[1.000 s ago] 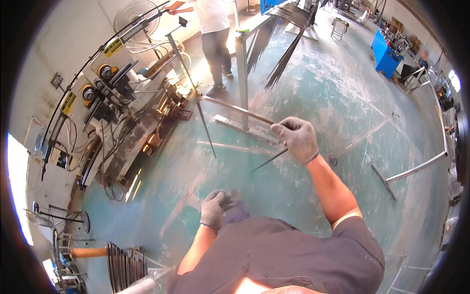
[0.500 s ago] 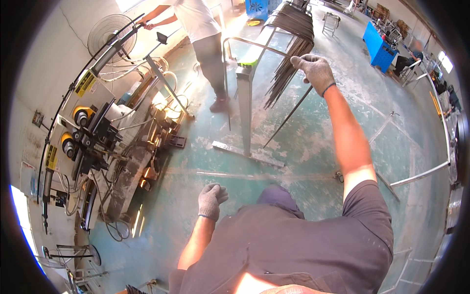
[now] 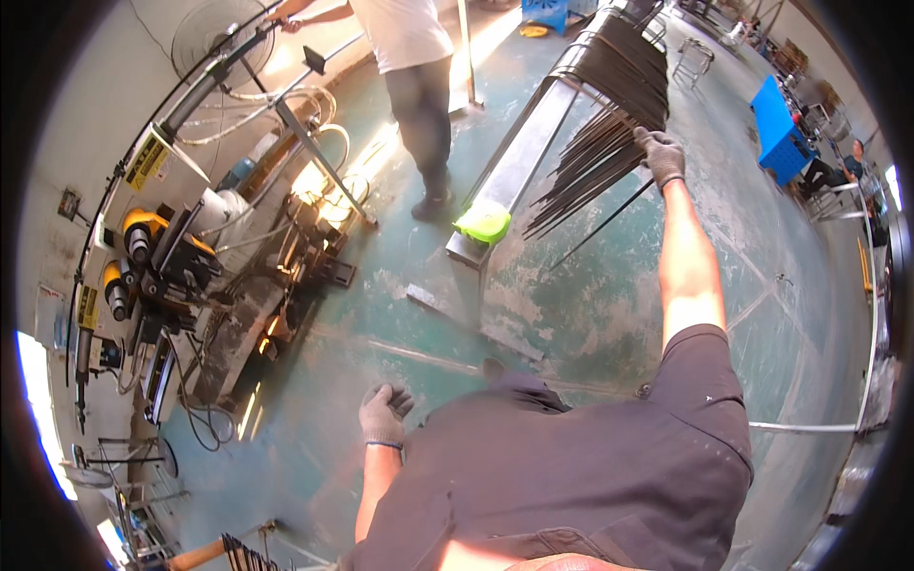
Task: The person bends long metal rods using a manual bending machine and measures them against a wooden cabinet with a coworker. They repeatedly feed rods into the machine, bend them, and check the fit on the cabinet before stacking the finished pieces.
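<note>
Head view: two gloved hands [image 3: 664, 158], right holding one dark rod [image 3: 607, 222]

Yellow labels [image 3: 149, 164], no readable text.

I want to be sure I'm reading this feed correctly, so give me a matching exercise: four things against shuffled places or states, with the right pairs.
Things
1. Right hand
2. Left hand
3. Bright green piece
4. Blue cabinet

Places or states
A. On the near end of the metal beam
B. Gripping a dark rod beside the hanging rods
C. Toward the picture's right edge
D. Gloved, with nothing visible in it

Pairs: 1-B, 2-D, 3-A, 4-C
</note>
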Demonstrator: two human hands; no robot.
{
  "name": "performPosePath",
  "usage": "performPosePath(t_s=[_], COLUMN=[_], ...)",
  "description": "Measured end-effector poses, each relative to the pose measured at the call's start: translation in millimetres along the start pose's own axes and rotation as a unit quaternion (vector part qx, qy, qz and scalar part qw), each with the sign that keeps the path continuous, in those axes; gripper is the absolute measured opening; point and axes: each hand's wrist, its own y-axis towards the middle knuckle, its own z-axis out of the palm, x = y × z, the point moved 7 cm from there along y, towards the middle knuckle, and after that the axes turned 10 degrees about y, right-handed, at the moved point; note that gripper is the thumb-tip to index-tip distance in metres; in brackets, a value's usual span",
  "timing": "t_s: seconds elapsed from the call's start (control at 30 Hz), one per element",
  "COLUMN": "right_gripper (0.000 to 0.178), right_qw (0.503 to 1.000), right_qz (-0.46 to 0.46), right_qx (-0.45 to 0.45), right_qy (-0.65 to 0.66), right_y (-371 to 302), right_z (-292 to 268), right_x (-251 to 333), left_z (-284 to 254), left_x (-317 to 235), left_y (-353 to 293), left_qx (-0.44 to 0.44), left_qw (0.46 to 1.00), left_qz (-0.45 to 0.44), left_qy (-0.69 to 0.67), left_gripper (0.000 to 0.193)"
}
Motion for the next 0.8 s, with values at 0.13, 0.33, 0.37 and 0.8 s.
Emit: performPosePath(t_s=[0.13,0.33,0.37,0.8], right_gripper=[0.051,0.078,0.086,0.072], right_qw=[0.907,0.814,0.775,0.765], right_qz=[-0.199,-0.393,-0.433,-0.552], right_qx=[-0.170,0.411,0.454,0.266], right_qy=[-0.331,0.121,0.074,0.197], right_y=[-38,-245,-280,-453], right_z=[18,137,146,163], right_x=[92,252,273,260], left_z=[30,51,52,-102], left_x=[-8,-19,-19,41], left_y=[4,-11,-13,-114], left_qx=[0.004,-0.030,-0.024,-0.106], left_qw=[1.000,0.998,0.999,0.975], left_qz=[0.002,0.001,0.014,0.083], left_qy=[0.002,0.056,0.046,-0.175], left_gripper=[0.024,0.017,0.018,0.023])
